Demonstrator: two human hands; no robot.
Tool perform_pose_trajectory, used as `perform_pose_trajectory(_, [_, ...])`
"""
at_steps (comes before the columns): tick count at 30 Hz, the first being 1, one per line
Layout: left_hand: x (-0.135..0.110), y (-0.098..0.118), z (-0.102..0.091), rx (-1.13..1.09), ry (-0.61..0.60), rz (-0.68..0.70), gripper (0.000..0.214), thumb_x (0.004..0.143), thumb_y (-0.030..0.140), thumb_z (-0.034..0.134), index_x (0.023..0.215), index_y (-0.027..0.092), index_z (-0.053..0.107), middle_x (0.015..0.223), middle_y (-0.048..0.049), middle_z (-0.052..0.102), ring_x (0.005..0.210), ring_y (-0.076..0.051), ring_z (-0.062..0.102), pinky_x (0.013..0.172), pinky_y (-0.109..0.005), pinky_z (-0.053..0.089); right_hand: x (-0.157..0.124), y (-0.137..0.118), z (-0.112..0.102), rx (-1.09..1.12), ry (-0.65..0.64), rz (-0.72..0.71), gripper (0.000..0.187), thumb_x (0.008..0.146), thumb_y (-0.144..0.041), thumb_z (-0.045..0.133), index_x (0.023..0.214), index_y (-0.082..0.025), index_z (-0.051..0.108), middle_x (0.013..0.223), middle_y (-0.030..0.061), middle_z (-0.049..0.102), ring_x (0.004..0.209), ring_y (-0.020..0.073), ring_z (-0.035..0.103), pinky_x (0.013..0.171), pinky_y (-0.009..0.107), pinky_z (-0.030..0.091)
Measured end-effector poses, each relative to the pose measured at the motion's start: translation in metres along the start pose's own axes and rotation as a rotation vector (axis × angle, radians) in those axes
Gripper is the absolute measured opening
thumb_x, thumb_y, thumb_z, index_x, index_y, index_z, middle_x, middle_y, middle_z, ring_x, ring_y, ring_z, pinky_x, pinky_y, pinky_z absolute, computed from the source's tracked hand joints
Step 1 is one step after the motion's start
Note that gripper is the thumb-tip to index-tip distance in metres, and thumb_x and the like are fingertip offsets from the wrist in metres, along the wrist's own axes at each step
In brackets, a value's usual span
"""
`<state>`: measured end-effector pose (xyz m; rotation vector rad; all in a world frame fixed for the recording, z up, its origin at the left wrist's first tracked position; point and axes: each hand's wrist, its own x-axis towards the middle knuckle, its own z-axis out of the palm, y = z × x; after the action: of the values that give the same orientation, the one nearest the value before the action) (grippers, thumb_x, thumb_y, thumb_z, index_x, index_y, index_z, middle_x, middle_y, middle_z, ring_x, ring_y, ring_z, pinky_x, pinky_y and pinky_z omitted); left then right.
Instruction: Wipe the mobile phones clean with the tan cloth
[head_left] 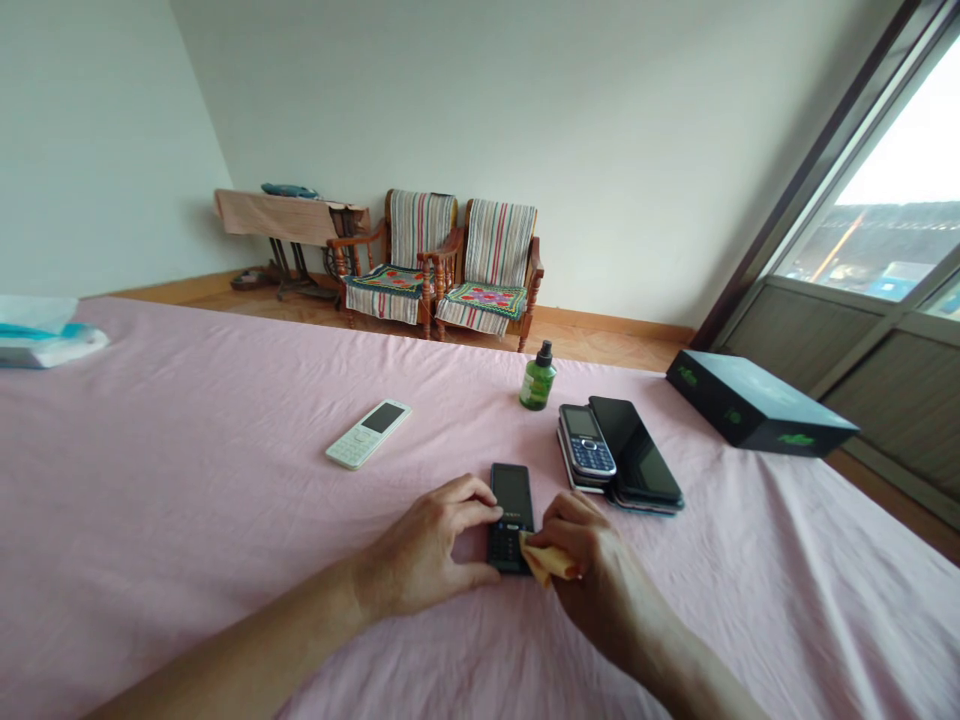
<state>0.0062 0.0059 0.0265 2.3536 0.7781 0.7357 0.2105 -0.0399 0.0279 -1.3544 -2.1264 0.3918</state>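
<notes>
A black keypad phone (513,494) lies face up on the pink cloth (247,430). Along its left edge, the fingertips and thumb of my left hand (427,545) hold it in place. My right hand (592,560) is closed around a folded yellow cloth (551,562), one edge of which touches the phone's keypad. Left of the hands is a white keypad phone (369,434). To the right, a dark blue keypad phone (587,441) rests on top of other devices, beside a black smartphone (636,452) that is also stacked.
Behind the phones stands a green spray bottle (538,380). A black box (757,405) sits at the right edge, and a tissue pack (52,340) at the far left. Two wooden chairs (491,245) and a covered sewing table (277,215) are by the wall.
</notes>
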Motion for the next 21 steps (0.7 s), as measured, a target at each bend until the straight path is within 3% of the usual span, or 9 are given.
perform_pose_trajectory(9, [0.0, 0.001, 0.001, 0.01, -0.015, 0.0, 0.032, 0.072, 0.011, 0.073, 0.102, 0.02, 0.067, 0.106, -0.0044, 0.059, 0.099, -0.02, 0.059, 0.089, -0.031, 0.049, 0.004, -0.012, 0.018, 0.065, -0.016, -0.034, 0.029, 0.076, 0.006, 0.056, 0.073, -0.02, 0.069, 0.084, 0.0033, 0.059, 0.08, 0.0163, 0.053, 0.067, 0.026, 0.04])
perform_pose_trajectory(14, [-0.001, 0.002, 0.0, 0.059, -0.02, 0.016, 0.038, 0.072, 0.015, 0.078, 0.107, 0.018, 0.065, 0.108, -0.0064, 0.06, 0.101, -0.021, 0.058, 0.091, -0.033, 0.048, -0.001, -0.004, 0.006, 0.004, -0.018, -0.013, 0.032, 0.071, 0.01, 0.055, 0.069, -0.019, 0.068, 0.076, 0.0023, 0.057, 0.076, 0.0165, 0.051, 0.064, 0.027, 0.037])
perform_pose_trajectory(21, [-0.002, -0.001, 0.001, 0.078, -0.009, 0.035, 0.043, 0.069, 0.013, 0.08, 0.108, 0.017, 0.064, 0.107, -0.0063, 0.062, 0.1, -0.021, 0.058, 0.09, -0.033, 0.048, -0.009, 0.005, -0.003, 0.007, -0.02, -0.03, 0.031, 0.076, 0.007, 0.056, 0.07, -0.02, 0.07, 0.074, 0.0028, 0.058, 0.076, 0.0171, 0.051, 0.065, 0.028, 0.037])
